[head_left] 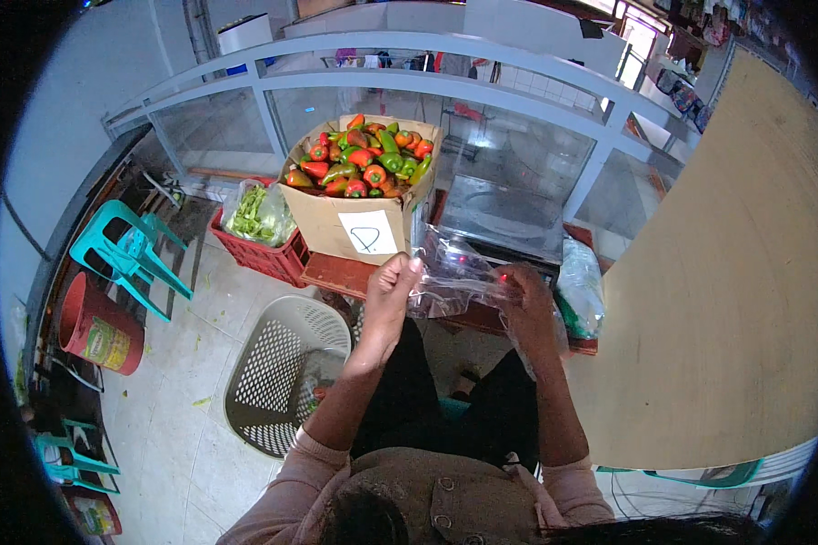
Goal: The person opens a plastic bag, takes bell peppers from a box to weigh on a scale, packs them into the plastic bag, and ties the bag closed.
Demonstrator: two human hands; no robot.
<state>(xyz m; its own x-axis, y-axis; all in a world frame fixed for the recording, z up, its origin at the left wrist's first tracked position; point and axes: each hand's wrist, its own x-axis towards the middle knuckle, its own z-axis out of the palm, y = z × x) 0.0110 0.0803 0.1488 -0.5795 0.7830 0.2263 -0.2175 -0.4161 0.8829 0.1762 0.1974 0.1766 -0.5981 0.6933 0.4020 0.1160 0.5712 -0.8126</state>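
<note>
The left hand [394, 283] and right hand [525, 295] grip a clear plastic bag [453, 272], stretched sideways between them; a cardboard box [325, 222] of peppers [364, 163] stands beyond, nearer the left hand.

Glossy plastic bag [457, 273], matt cardboard box [318, 223], shiny peppers [364, 162], plastic basket [262, 361].

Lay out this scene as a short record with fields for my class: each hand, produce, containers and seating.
Left hand: grips a clear plastic bag
Right hand: grips the bag's other side
Produce: red and green peppers in a cardboard box; bagged greens in a red crate
Floor container: pale perforated basket
Seating: teal plastic chair, left
</note>
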